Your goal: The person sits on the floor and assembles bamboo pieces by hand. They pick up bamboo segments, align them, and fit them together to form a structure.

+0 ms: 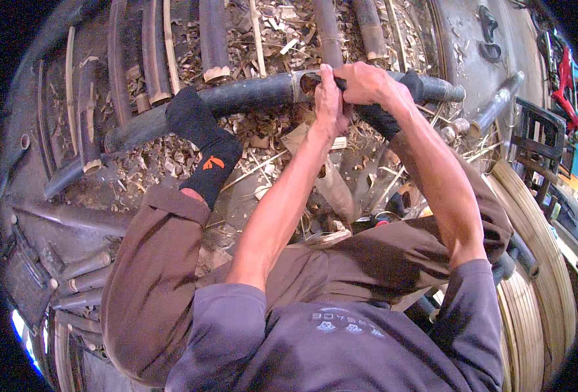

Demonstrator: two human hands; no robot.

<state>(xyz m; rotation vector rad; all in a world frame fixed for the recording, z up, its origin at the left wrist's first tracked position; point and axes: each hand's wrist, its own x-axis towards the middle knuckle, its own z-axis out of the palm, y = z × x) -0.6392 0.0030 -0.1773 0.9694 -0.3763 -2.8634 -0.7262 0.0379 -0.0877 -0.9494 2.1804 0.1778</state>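
My left hand [331, 103] is closed, thumb pointing up, at a dark notch in a long grey-black bamboo pole [256, 93] lying crosswise in front of me. Pressed close against it on the right is my right hand [367, 85], its fingers curled in. A short dark piece shows between the two hands; its kind is hidden by the fingers. Another bamboo length [327, 32] runs from the far side down to the hands. My left foot, in a black sock [200, 134], rests against the crosswise pole, and my other foot is partly covered by my right forearm.
Bamboo shavings [263, 140] litter the floor around the pole. Several bamboo lengths [155, 49] lie beyond it. More cut poles [89, 264] are piled at the left. A coil of pale bamboo strips [537, 261], a black crate [537, 134] and a red tool [568, 95] are at the right.
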